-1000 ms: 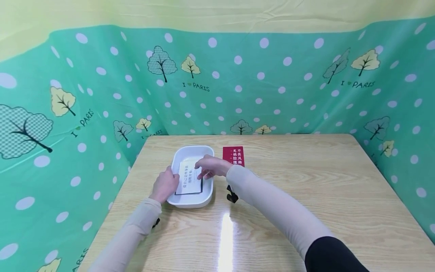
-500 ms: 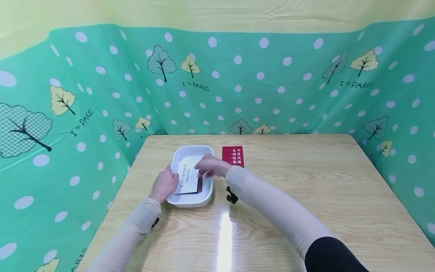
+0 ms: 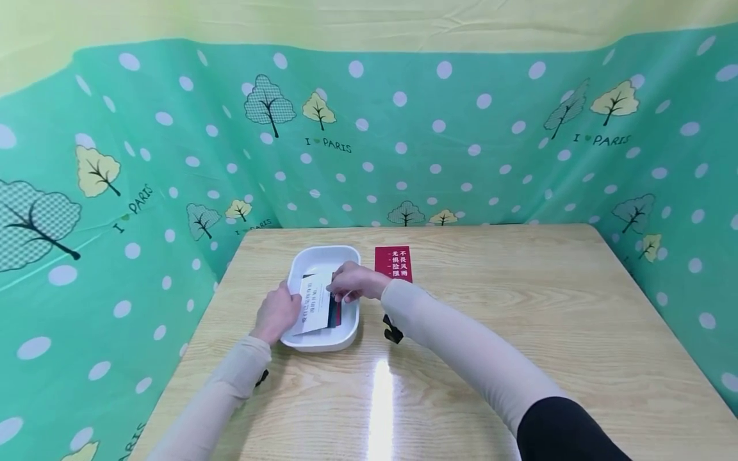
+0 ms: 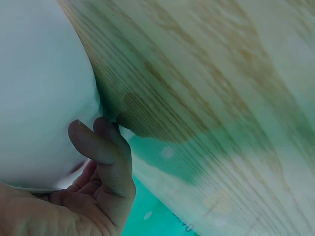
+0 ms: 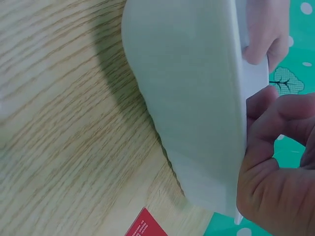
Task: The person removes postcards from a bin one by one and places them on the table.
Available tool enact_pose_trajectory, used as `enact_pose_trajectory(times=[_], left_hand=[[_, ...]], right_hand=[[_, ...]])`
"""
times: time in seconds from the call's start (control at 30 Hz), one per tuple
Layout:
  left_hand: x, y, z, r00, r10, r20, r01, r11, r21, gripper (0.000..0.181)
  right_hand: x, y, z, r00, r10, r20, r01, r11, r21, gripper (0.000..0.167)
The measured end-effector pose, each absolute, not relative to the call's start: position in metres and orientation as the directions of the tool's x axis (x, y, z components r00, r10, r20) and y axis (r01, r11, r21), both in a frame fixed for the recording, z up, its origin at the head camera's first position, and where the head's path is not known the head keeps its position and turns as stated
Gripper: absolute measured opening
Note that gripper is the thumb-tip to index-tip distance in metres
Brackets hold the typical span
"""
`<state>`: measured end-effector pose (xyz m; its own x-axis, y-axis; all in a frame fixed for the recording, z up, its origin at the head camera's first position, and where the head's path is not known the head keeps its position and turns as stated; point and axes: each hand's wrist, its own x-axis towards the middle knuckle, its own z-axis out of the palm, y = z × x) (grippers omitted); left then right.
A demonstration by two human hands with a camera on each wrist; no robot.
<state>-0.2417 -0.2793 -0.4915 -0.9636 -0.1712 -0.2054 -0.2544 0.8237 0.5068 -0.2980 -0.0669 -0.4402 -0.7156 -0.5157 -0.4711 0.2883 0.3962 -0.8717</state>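
Note:
A white plastic basin (image 3: pixel 344 338) stands on the table's left part. My left hand (image 3: pixel 277 314) grips its left rim; the left wrist view shows the thumb and fingers of that hand (image 4: pixel 101 172) at the basin wall (image 4: pixel 39 98). Inside lies a white card (image 3: pixel 314 306) printed with dark characters, tilted. My right hand (image 3: pixel 355 282) reaches over the right rim and pinches the card's right edge. Beneath it show a dark card and a strip of red card (image 3: pixel 338 314). In the right wrist view, the basin wall (image 5: pixel 192 98) hides most of the contents.
A red card (image 3: pixel 393 261) with white characters lies on the wooden table (image 3: pixel 490 307), right of the basin and partly behind my right forearm. A green curtain (image 3: pixel 438 141) with dots and trees hangs around the table's back and sides.
The white card has turned and tilted inside the basin, showing more of the dark and red cards beneath it. My left hand keeps its grip on the rim; my right hand has barely moved.

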Motion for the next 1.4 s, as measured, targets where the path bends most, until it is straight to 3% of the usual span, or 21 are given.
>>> enact_pose_trajectory(times=[0.33, 0.63, 1.4], left_hand=[[-0.24, -0.279, -0.491, -0.96, -0.18, -0.216, -0.269, 0.816, 0.513, 0.058], [-0.241, -0.278, -0.489, -0.961, -0.187, -0.205, -0.268, 0.818, 0.509, 0.056], [-0.24, -0.276, -0.489, -0.958, -0.187, -0.217, -0.275, 0.812, 0.515, 0.058]], right_hand=[[-0.285, -0.078, -0.439, -0.832, -0.369, -0.413, 0.199, 0.496, -0.845, 0.012], [-0.286, -0.082, -0.436, -0.829, -0.349, -0.437, 0.189, 0.56, -0.807, 0.014], [-0.284, -0.087, -0.441, -0.869, -0.284, -0.406, 0.187, 0.572, -0.799, 0.014]])
